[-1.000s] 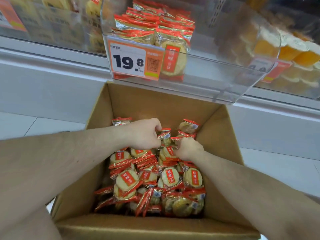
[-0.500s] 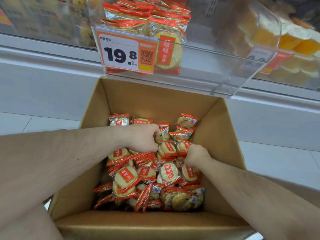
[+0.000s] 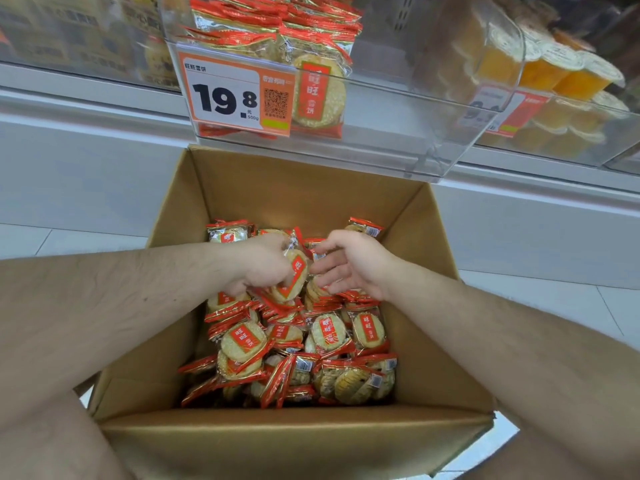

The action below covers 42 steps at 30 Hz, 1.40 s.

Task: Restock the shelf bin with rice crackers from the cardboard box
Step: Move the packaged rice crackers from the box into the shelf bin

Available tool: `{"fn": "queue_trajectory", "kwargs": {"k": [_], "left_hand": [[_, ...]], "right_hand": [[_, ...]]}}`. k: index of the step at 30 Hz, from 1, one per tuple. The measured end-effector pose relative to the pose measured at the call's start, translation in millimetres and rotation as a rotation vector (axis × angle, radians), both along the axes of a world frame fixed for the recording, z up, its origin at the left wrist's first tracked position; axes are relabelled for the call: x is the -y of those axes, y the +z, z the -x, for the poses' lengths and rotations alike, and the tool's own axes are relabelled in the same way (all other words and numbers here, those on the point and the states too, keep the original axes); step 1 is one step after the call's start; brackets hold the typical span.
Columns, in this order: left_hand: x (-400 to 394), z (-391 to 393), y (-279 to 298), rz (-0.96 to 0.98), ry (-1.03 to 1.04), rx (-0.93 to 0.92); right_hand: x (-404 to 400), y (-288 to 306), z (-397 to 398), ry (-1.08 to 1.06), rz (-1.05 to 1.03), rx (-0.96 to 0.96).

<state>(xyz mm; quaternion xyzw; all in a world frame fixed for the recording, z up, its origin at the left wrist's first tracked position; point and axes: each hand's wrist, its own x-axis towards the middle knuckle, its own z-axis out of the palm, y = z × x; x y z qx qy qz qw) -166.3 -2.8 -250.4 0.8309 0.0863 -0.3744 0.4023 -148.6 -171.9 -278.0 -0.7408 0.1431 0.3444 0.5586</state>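
Note:
An open cardboard box (image 3: pixel 311 188) on the floor holds several red-and-clear packs of round rice crackers (image 3: pixel 329 332). My left hand (image 3: pixel 263 263) is inside the box and grips a cracker pack (image 3: pixel 292 277), lifted a little above the pile. My right hand (image 3: pixel 353 261) hovers beside it with fingers spread and straight, holding nothing. Above the box, a clear shelf bin (image 3: pixel 398 109) holds more of the same packs (image 3: pixel 277 32) on its left side behind a "19.8" price tag (image 3: pixel 228 95).
A neighbouring clear bin holds orange jelly cups (image 3: pixel 568 71) at the right. Another bin with dark packaged snacks (image 3: pixel 86 32) lies at the left. White shelf base (image 3: pixel 86 161) and pale tiled floor (image 3: pixel 571 306) surround the box.
My left hand has raised a cracker pack out of the pile. My right hand came up from the crackers and opened its fingers. The view moved closer to the bin.

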Motion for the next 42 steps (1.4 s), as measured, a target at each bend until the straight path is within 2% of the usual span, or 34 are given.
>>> {"fn": "queue_trajectory", "kwargs": {"k": [2,4,8,10,13,15,18,22,24,28,30,32,34,37,40,42], "left_hand": [[-2.1,-3.5,-2.8,-0.023,-0.013,0.027],[-2.4,-3.7,-1.8,-0.027,-0.017,0.023],[-1.3,-7.6,-4.5,-0.033,-0.006,0.021],[-1.4,-10.2,-5.5,-0.012,0.017,0.026],[-3.6,-14.4,-9.6,0.019,0.050,0.014],[-6.5,-16.5,-10.8,0.046,0.077,0.001],[-10.2,-19.3,-12.1,0.098,0.112,0.009],[-14.3,-20.3,-6.8,0.152,0.220,-0.015],[-18.3,-21.1,-2.4,0.217,0.312,-0.025],[-23.8,-24.0,5.8,0.347,0.431,-0.033],[-23.5,-23.6,11.2,0.403,0.466,-0.036],[-20.2,-20.1,19.4,0.511,0.486,-0.048],[-16.9,-15.3,24.6,0.602,0.475,-0.116],[-15.5,-9.5,31.3,0.802,0.405,-0.195],[-16.5,-3.5,42.2,0.917,0.341,-0.179],[-17.3,-0.3,49.5,0.910,0.313,-0.142]], "right_hand": [[15.7,-24.6,3.4,0.147,0.275,0.042],[31.2,-52.9,11.7,0.523,0.531,-0.010],[42.2,-98.0,35.2,1.299,0.893,-0.207],[43.3,-114.5,42.8,1.466,1.008,-0.194],[45.1,-124.7,45.6,1.535,1.021,-0.104],[44.4,-119.1,39.4,1.538,1.005,-0.094],[44.3,-95.4,23.4,1.405,0.937,-0.058],[46.7,-37.6,5.3,1.169,0.908,0.189],[46.7,-7.9,7.0,1.001,0.939,0.422],[49.9,24.4,24.2,0.525,0.904,1.157],[51.7,29.6,26.7,0.430,0.864,1.452],[48.2,32.7,28.0,0.398,0.787,1.662],[40.1,34.3,29.9,0.396,0.698,1.759],[27.1,34.1,32.0,0.390,0.631,1.793],[18.7,39.8,32.1,0.408,0.603,1.777],[13.8,47.0,34.6,0.431,0.560,1.751]]}}
